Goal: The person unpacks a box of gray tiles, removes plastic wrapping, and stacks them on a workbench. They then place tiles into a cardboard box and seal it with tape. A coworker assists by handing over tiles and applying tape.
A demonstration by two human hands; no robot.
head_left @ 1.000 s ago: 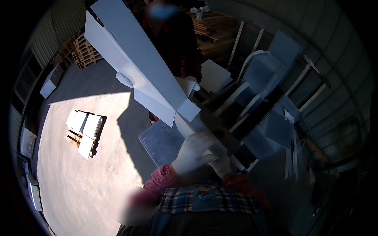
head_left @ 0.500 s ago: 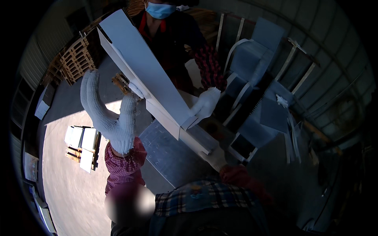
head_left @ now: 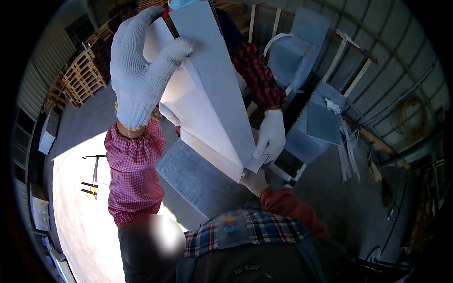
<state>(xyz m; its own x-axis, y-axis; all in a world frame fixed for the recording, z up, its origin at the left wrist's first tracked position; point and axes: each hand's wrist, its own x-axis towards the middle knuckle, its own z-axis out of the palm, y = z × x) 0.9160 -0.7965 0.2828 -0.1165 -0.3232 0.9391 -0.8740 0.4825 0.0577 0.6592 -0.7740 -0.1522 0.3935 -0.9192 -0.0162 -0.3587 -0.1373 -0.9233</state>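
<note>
A long, pale carton (head_left: 210,89) is slung between two people over the far right side of the grey table (head_left: 188,177). Its long axis runs aslant: one end points away past the table's far edge and a little to the left, the other comes back toward the wearer, tapering to the eye, and finishes above the table's right side.

The wearer's gloved left hand (head_left: 141,66) is up beyond the table's far edge, fingers and thumb spread wide about the carton's far end; from here I can't tell whether it presses on the board. The carton lies to the right of that hand and stretches back from it. The right hand (head_left: 255,182) sits by the table's right side, directly under the near end, its fingers hidden, so its grip I can't make out.

Opposite, across the table, a co-worker in a red-and-black checked sleeve (head_left: 259,70) has one gloved hand (head_left: 271,137) at the near-end flap. Well beyond the table, to the left, stand wooden pallets (head_left: 85,78).
</note>
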